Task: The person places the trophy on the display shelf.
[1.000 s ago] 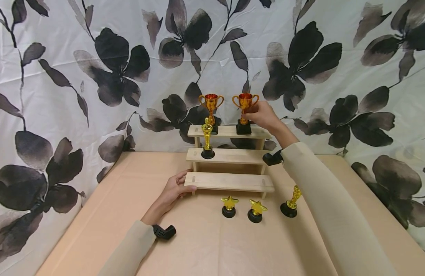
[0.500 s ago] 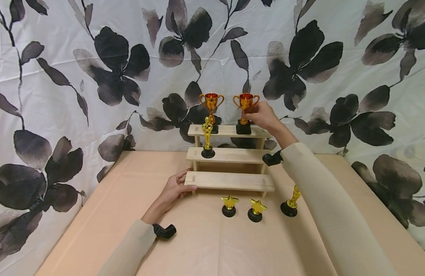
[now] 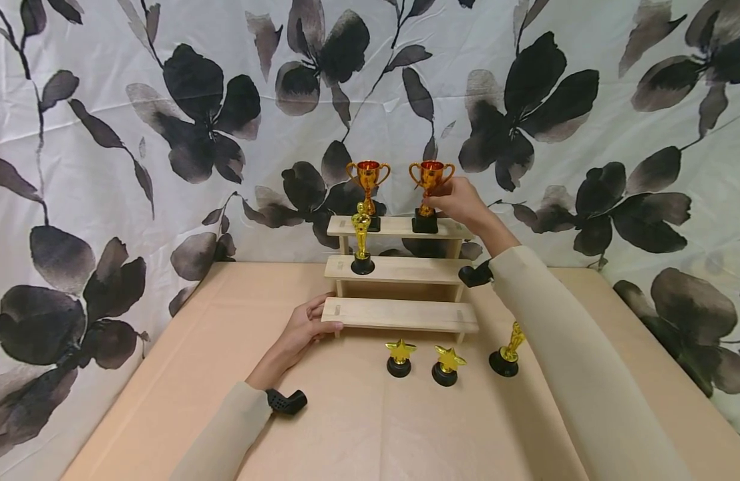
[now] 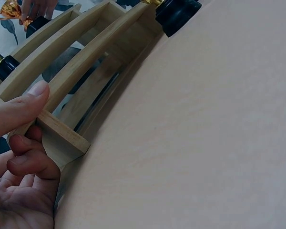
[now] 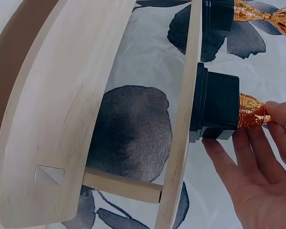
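- My right hand (image 3: pixel 460 200) is pinching the stem of a gold cup trophy (image 3: pixel 431 179), its grip closing just above the black base (image 5: pixel 218 109).
- That trophy is standing upright on the top step of a wooden riser (image 3: pixel 400 270), near the step's right end, with a second cup (image 3: pixel 367 177) well to its left.
- My left hand (image 3: pixel 304 327) is gripping the riser's bottom step at its left end, thumb on top, fingers curling under.
- I'm judging the trophy light, stiff and slick, probably plastic; top-heavy, so the stem near the base is the sound hold.
- Two star trophies (image 3: pixel 399 359) and a figurine (image 3: pixel 505 354) are waiting on the tabletop (image 3: pixel 370 427).
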